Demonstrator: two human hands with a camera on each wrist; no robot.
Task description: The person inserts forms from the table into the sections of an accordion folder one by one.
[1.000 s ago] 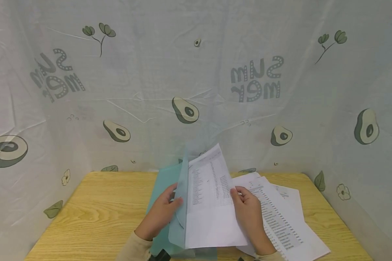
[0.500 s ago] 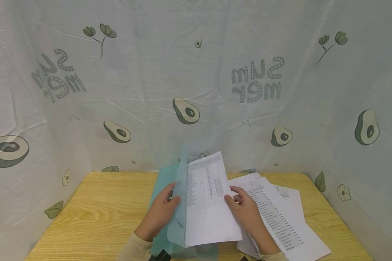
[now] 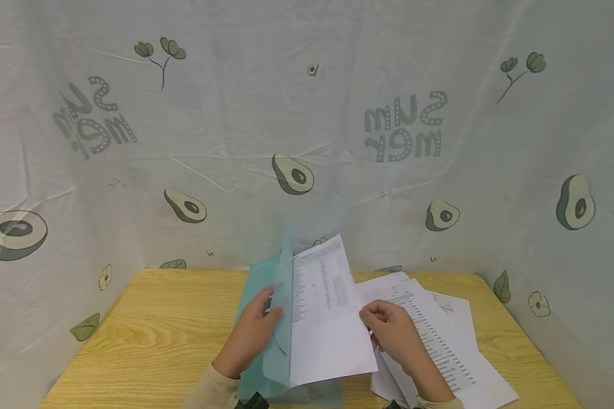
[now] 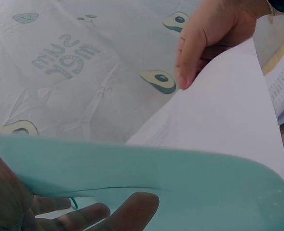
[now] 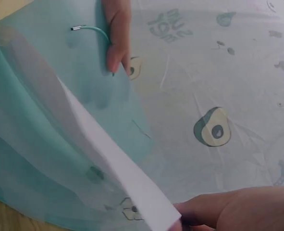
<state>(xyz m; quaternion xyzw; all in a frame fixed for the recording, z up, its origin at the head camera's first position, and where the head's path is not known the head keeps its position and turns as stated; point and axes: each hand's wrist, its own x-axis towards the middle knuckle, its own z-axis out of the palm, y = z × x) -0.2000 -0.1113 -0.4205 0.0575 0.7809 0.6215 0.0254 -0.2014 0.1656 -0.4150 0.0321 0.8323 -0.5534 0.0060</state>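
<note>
A translucent teal folder (image 3: 278, 341) lies partly open on the wooden table (image 3: 148, 335). My left hand (image 3: 253, 326) grips its raised front flap (image 4: 146, 178), thumb on the outside. A white printed sheet (image 3: 324, 312) stands half inside the folder. My right hand (image 3: 389, 329) pinches that sheet's right edge (image 5: 132, 183). In the left wrist view the right hand's fingers (image 4: 194, 53) curl over the sheet's top edge. In the right wrist view the left hand's fingers (image 5: 117, 43) press the folder from behind, near its elastic cord.
More printed sheets (image 3: 440, 341) lie fanned on the table's right side, under my right forearm. A white cloth with an avocado print (image 3: 291, 173) hangs close behind and to both sides. Bare wood shows at the left.
The printed sheet has slid a little lower into the folder. My right hand has shifted down along the sheet's right edge. The left hand keeps its hold on the flap.
</note>
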